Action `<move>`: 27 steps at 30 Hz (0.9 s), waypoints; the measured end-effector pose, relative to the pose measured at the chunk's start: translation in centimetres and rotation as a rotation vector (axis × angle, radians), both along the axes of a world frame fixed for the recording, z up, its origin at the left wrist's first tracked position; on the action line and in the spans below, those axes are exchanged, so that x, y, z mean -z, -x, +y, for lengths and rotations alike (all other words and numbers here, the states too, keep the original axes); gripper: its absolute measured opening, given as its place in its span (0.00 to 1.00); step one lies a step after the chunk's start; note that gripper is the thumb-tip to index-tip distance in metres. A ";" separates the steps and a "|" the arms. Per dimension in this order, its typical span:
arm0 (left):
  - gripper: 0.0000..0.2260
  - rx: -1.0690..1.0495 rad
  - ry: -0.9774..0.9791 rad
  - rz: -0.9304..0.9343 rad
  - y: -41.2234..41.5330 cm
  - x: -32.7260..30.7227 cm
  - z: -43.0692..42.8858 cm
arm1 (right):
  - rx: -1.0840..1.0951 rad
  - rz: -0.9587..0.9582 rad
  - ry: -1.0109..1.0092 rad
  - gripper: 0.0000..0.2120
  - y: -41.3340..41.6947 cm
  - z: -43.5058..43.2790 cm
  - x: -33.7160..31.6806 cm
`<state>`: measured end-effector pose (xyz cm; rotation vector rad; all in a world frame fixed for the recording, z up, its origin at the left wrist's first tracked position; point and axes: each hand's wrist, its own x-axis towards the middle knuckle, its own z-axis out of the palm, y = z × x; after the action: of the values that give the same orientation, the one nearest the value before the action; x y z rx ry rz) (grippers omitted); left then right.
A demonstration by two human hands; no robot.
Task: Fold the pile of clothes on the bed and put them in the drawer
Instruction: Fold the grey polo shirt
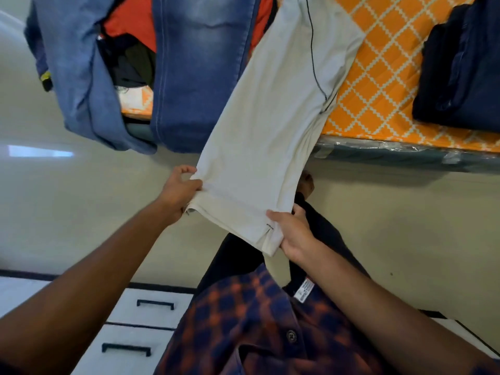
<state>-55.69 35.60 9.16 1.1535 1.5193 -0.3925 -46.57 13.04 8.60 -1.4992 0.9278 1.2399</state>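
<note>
A pale grey garment with thin black piping stretches from the bed down over its front edge toward me. My left hand pinches one corner of its hem, and my right hand grips the other corner. The cloth is pulled taut between them. At the back left of the bed lies the pile of clothes: blue jeans and a lighter denim piece hang over the edge, with red and dark items behind. White drawers with black handles stand at the bottom left.
An orange and white patterned sheet covers the bed. A folded dark navy stack rests on it at the right. A plaid shirt and a dark garment hang close in front of me, between the bed and the drawers. Pale floor.
</note>
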 end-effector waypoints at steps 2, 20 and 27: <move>0.20 -0.163 -0.037 -0.062 -0.6 -1.7 0.5 | -0.023 -0.100 -0.016 0.34 -1.6 0.6 -2.3; 0.06 0.271 -0.705 -0.375 -41.9 7.1 9.5 | 0.026 -0.699 0.056 0.21 -36.9 9.9 7.7; 0.29 1.553 -0.873 -0.621 -26.5 10.6 6.8 | -1.203 -1.350 0.047 0.31 -21.9 3.7 10.8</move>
<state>-29.15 42.35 -1.49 2.7074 -0.0977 -0.2795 -24.69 16.70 -2.20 -2.4225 -0.9678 0.5298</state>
